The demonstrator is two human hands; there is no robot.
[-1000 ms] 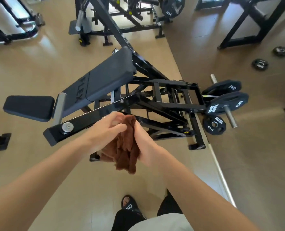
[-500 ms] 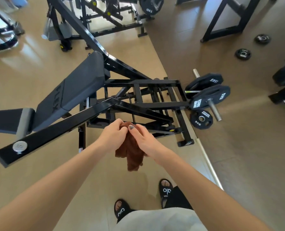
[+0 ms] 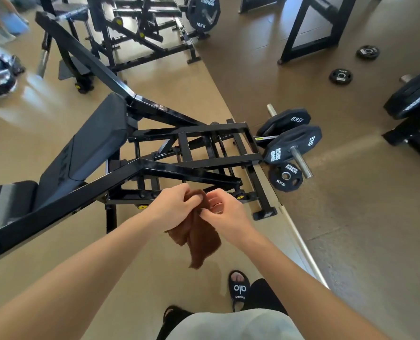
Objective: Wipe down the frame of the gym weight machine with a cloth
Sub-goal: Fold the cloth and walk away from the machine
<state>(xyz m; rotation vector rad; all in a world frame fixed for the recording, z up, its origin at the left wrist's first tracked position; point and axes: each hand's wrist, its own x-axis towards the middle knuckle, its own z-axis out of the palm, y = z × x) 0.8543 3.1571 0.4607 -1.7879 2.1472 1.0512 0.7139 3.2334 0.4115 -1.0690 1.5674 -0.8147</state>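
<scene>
A brown cloth (image 3: 199, 239) hangs bunched between both hands, in front of and above the floor. My left hand (image 3: 173, 203) pinches its top edge from the left; my right hand (image 3: 224, 212) grips it from the right. Both hands hover just in front of the black steel frame (image 3: 191, 165) of the weight machine, apart from it. The machine's long lever arm (image 3: 56, 204) runs down to the lower left. Its grey padded backrest (image 3: 86, 148) slopes up behind that arm.
Black weight plates (image 3: 292, 146) hang on the machine's right pegs, with a small 5 kg plate (image 3: 286, 179) below. Loose plates (image 3: 340, 76) lie on the darker floor at the right. More black machines (image 3: 140, 28) stand behind. My sandalled foot (image 3: 239, 288) is at the bottom.
Both hands with the cloth have come off the lever arm and pulled back toward me. The cloth now hangs lower and looser, and the view has shifted so the machine sits further left.
</scene>
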